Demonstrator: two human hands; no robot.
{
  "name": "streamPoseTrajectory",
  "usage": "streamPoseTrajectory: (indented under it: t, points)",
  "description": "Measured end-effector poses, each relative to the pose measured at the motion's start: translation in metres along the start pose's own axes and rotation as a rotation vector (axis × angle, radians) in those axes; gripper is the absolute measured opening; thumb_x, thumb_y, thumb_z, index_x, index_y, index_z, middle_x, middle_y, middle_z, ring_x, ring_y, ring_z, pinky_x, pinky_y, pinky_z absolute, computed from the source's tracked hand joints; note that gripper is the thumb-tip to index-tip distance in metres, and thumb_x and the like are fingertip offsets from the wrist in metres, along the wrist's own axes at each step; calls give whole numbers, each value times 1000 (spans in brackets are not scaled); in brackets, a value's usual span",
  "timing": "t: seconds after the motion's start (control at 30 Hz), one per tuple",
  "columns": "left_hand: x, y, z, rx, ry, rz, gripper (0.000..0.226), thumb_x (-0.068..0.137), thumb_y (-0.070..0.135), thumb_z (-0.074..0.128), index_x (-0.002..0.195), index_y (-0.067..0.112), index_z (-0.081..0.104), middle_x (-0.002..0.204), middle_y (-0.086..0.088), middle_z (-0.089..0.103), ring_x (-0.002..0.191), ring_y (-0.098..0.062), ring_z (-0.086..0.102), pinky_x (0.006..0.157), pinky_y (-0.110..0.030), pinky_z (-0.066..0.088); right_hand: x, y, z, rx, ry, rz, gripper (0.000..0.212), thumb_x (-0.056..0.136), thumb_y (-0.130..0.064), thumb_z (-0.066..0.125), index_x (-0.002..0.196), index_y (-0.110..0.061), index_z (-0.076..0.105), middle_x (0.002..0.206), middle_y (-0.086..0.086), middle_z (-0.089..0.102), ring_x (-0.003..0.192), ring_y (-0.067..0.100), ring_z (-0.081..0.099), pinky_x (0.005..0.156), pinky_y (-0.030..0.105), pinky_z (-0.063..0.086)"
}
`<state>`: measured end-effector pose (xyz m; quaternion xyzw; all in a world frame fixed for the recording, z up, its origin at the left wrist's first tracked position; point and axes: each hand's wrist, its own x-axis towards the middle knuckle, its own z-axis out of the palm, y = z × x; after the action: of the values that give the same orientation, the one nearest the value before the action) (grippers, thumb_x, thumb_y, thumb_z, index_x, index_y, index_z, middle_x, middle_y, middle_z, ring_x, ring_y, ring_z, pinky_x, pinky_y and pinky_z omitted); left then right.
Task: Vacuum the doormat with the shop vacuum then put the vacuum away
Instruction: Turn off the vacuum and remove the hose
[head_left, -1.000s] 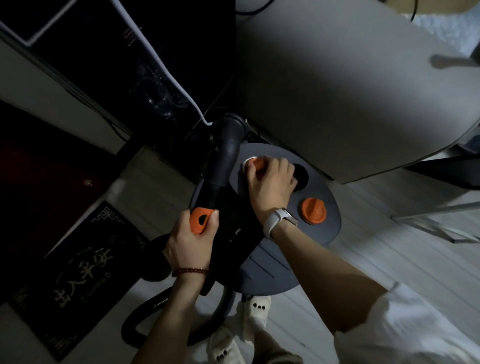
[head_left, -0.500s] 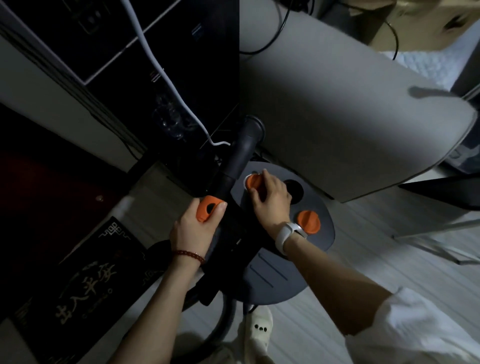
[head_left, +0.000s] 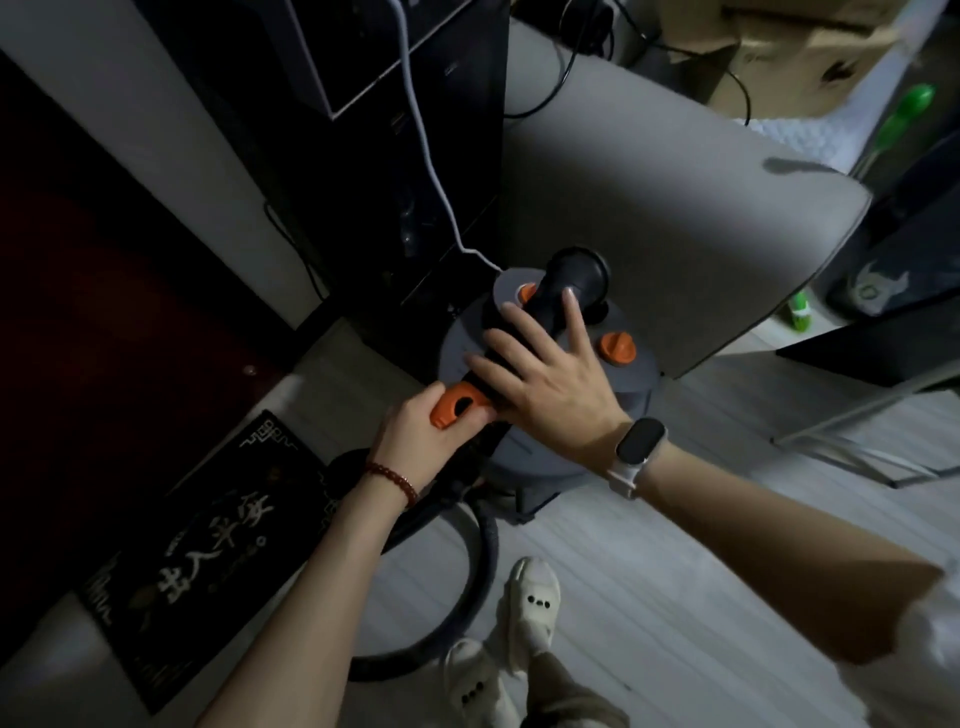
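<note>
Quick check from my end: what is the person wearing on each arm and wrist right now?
The left hand has a thin dark red beaded bracelet at the wrist and a bare forearm. The right hand wears a smartwatch with a dark rounded rectangular face on a white strap. A white sleeve is pushed up past the right forearm.

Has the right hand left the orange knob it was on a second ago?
Yes. The right hand has come off the far orange knob on the vacuum lid and now lies flat across the black nozzle, nearer the person.
</note>
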<state>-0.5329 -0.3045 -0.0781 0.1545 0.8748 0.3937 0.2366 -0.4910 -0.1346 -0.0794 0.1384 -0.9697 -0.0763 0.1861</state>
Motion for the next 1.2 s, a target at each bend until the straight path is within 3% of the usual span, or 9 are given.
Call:
streamPoseTrajectory:
  t: [0.1, 0.17, 0.4, 0.53, 0.67, 0.8, 0.9, 1.07, 1.2]
  points:
    - [-40, -11, -14, -42, -63, 28, 26, 76, 45, 70, 70, 29, 50, 62, 8, 54, 56, 0, 52, 54, -19, 40, -7, -19, -22, -42, 53, -27, 21, 85, -25, 56, 104, -20, 65, 104, 1, 65, 109, 28, 58, 105, 65, 20]
    - [-57, -26, -27, -26, -75, 27, 35, 66, 55, 69, 89, 32, 59, 79, 9, 62, 73, -1, 58, 66, -24, 47, -20, -29, -34, -21, 48, 58, 28, 80, -29, 63, 105, -17, 61, 104, 1, 64, 107, 27, 52, 102, 61, 21]
    - [-52, -59, -34, 316, 151, 90, 45, 75, 12, 72, 116, 8, 55, 131, -10, 50, 128, -34, 37, 106, -47, 32, -72, -44, -68, 90, -96, 544, 51, 78, -54, 46, 105, -13, 60, 99, 4, 64, 99, 30, 58, 98, 53, 18]
    - [-53, -52, -24, 420, 174, 187, 45, 70, -1, 70, 112, 5, 57, 126, -13, 52, 128, -34, 36, 107, -53, 30, -97, -50, -78, 185, -244, 632, 47, 77, -51, 61, 105, -14, 60, 99, 5, 64, 95, 31, 59, 95, 54, 30]
    - [-69, -52, -24, 550, 223, 317, 49, 57, 4, 79, 102, 14, 62, 113, -7, 59, 115, -24, 37, 97, -57, 38, -91, -45, -94, 462, -560, 499, 54, 81, -60, 53, 119, -22, 45, 110, -1, 59, 98, 22, 56, 87, 38, 41]
    - [-82, -38, -27, 505, 310, 380, 52, 53, 4, 82, 101, 14, 64, 109, -7, 61, 112, -24, 42, 93, -52, 39, -71, -44, -108, 485, -433, 438, 51, 79, -62, 53, 114, -25, 50, 102, -3, 63, 89, 19, 61, 76, 36, 49]
    - [-89, -29, -39, 298, 470, 346, 57, 60, -4, 78, 114, 7, 62, 125, -15, 55, 122, -30, 41, 101, -47, 36, -61, -53, -113, 457, -282, 459, 52, 77, -62, 56, 108, -20, 54, 97, -2, 65, 84, 20, 62, 69, 32, 46]
    - [-90, -9, -45, -127, 426, 4, 67, 88, 26, 61, 144, 16, 27, 152, -8, 23, 139, -21, 24, 104, -26, 26, -62, -71, -115, 624, -245, 767, 52, 77, -61, 59, 107, -19, 55, 88, 0, 65, 80, 20, 62, 68, 33, 48]
    - [-76, -12, -48, -1188, 288, -406, 85, 76, 52, 61, 145, 18, 24, 137, -14, 44, 111, -27, 54, 83, -38, 51, -78, -80, -113, 611, -310, 666, 52, 76, -60, 60, 109, -20, 56, 91, -2, 65, 81, 18, 62, 71, 33, 49]
